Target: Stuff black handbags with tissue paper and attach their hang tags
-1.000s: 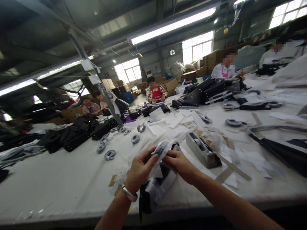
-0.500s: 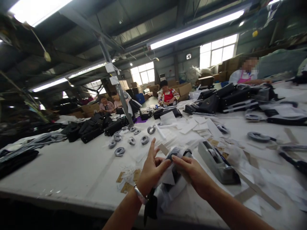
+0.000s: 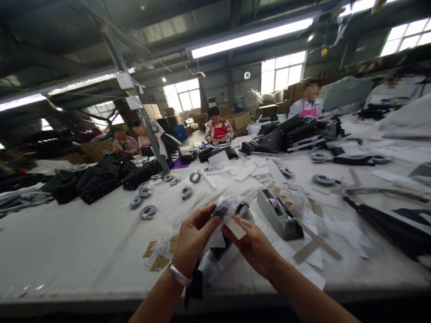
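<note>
My left hand (image 3: 194, 231), with a silver bracelet at the wrist, is closed on a dark piece wrapped in clear plastic (image 3: 222, 210). Between the thumb and fingers of my right hand (image 3: 253, 246) is a small pale card (image 3: 236, 228), close beside that piece. Under both hands lies a black item with white wrapping (image 3: 215, 262); its full shape is hidden. A grey tape dispenser (image 3: 278, 215) stands just right of my right hand. Brown card scraps (image 3: 159, 262) and bits of white paper lie left of my left hand.
Coiled, wrapped straps (image 3: 148, 212) lie on the white table (image 3: 67, 251). Black bags (image 3: 101, 179) are heaped at the left, with more (image 3: 286, 134) farther back. White sheets (image 3: 247, 170) are strewn mid-table. A post (image 3: 148, 125) rises beyond. Several people sit across the table.
The view has swung to the right. My right hand has drawn a little away from the wrapped piece, and the pale card now shows in its fingers. My left hand's fingers have closed around the piece.
</note>
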A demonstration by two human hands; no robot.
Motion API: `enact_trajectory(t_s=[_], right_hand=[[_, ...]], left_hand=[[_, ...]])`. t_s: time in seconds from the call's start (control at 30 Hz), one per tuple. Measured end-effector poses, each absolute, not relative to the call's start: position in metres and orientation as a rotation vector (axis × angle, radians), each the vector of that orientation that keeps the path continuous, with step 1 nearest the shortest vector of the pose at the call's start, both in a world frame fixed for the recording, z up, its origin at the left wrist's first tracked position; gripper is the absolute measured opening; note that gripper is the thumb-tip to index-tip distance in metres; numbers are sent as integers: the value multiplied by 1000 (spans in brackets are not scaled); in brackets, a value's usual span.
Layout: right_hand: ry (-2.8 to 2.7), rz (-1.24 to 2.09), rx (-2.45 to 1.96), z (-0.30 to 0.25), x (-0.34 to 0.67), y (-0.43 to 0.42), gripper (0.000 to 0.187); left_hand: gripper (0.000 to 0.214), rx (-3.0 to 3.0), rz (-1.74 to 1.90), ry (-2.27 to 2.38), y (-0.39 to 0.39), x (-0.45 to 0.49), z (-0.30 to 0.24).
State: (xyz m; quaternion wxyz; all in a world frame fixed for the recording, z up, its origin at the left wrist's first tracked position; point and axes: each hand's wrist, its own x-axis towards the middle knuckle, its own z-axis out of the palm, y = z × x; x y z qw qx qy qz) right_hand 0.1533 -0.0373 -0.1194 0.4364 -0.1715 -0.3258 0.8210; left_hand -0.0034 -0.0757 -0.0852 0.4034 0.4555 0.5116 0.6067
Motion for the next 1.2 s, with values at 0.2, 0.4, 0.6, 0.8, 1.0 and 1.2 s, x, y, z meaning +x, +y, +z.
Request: enact_trajectory(t_s=[0.2,0.4,0.6,0.8,1.0,1.2], right_hand=[[-828,1997,-388,-121,145,-43,28],[-993,1841,-440,-116,139,-48,31],[-927,1801,-605,-121,131,-48,35],[-931,1799,-696,-119,132,-47,34],[-1003,1722,-749,-116,128,-49,38],[-1068,1685,-787,-120,126,-51,40]], left_hand=[[45,1243,1506,1312,-77,-5,-86],[43,1360,1532,1440,-78,-4,-91],[36,1536,1520,1562,-82,-2,-93],[36,1595,1472,1565,-89,-2,-84],[20,1669,1456,1536,-97,1,-65],[17,2172,1342,1857,-97,-4,-67]])
